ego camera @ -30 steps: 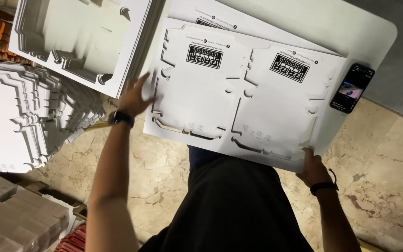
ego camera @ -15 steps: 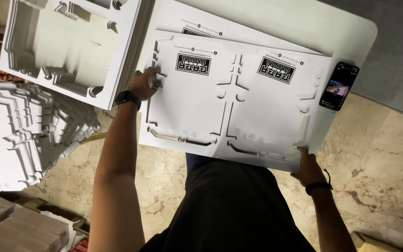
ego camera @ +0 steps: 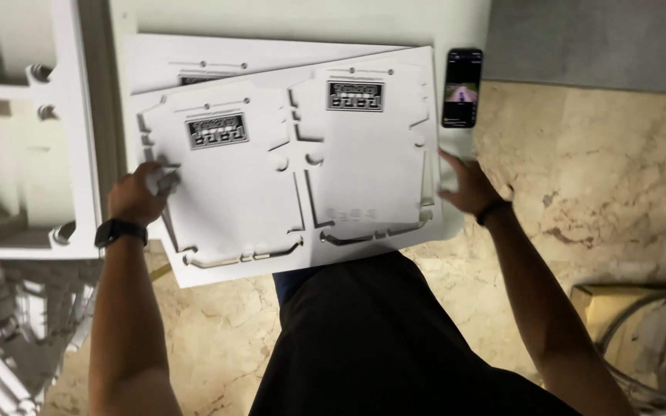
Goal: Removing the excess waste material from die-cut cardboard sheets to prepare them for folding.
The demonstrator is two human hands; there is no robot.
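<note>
A large white die-cut cardboard sheet (ego camera: pixel 287 177) with 2 dark printed panels lies flat on the pale surface (ego camera: pixel 287 23), its near edge hanging over the edge toward the person. It rests on top of a second white cardboard sheet (ego camera: pixel 217 58) whose far edge shows beyond it.

The left hand (ego camera: pixel 139 192), with a black watch on the wrist, is closed on the left edge of the top sheet, fingers curled around a small cut tab there. The right hand (ego camera: pixel 464 185), wearing a dark wristband, sits at the sheet's right edge with fingers spread; it is blurred, and I cannot tell whether it grips the edge or only touches it.

A black smartphone (ego camera: pixel 462 86) with a lit screen lies on the surface just beyond the right hand, near the sheet's far right corner. A white moulded foam tray (ego camera: pixel 71 154) stands just left of the left hand. A stack of white die-cut pieces (ego camera: pixel 9 339) sits low on the left, over the beige marble floor (ego camera: pixel 603 169).
</note>
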